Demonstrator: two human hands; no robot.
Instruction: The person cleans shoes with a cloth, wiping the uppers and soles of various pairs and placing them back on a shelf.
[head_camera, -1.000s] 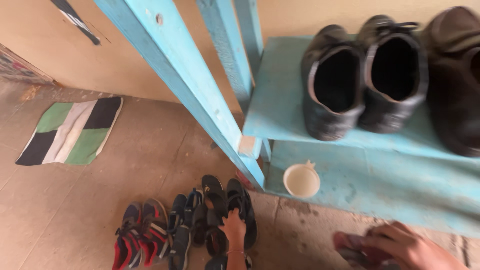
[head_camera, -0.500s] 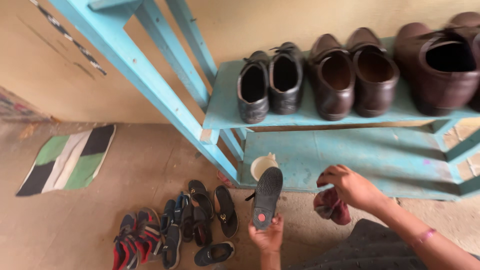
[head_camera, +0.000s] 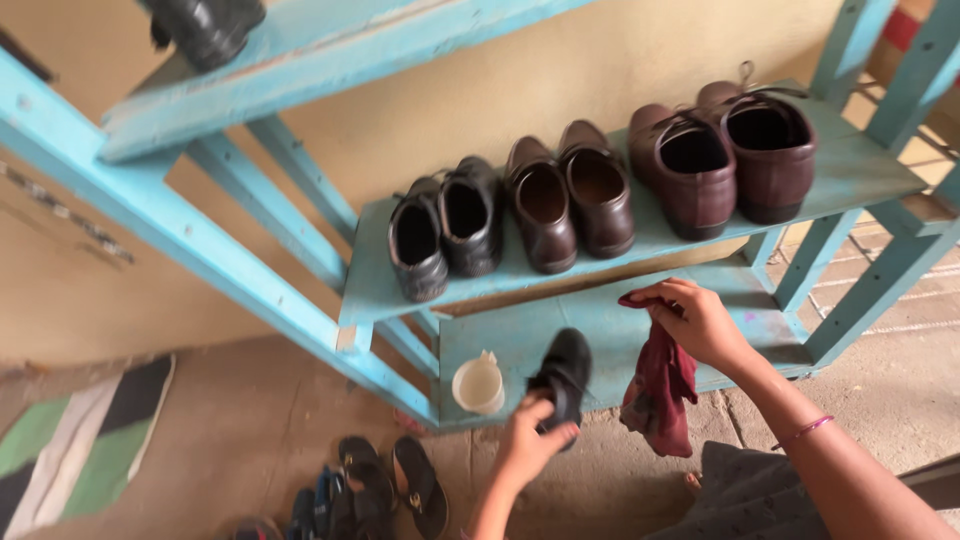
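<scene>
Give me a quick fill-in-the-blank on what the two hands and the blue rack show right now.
1. The left hand holds a ____ shoe.
2. The right hand grips a dark red ____.
3. The white cup stands on the rack's ____ shelf.

Missing words: black; cloth; bottom

6 shoes (head_camera: 560, 205) on middle shelf (head_camera: 372, 290) | cup (head_camera: 479, 384) on lowest shelf (head_camera: 620, 335) – left of held shoe (head_camera: 563, 378)

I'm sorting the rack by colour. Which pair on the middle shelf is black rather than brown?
The leftmost pair, black lace-ups at the shelf's left end. The two pairs to their right are brown.
</scene>
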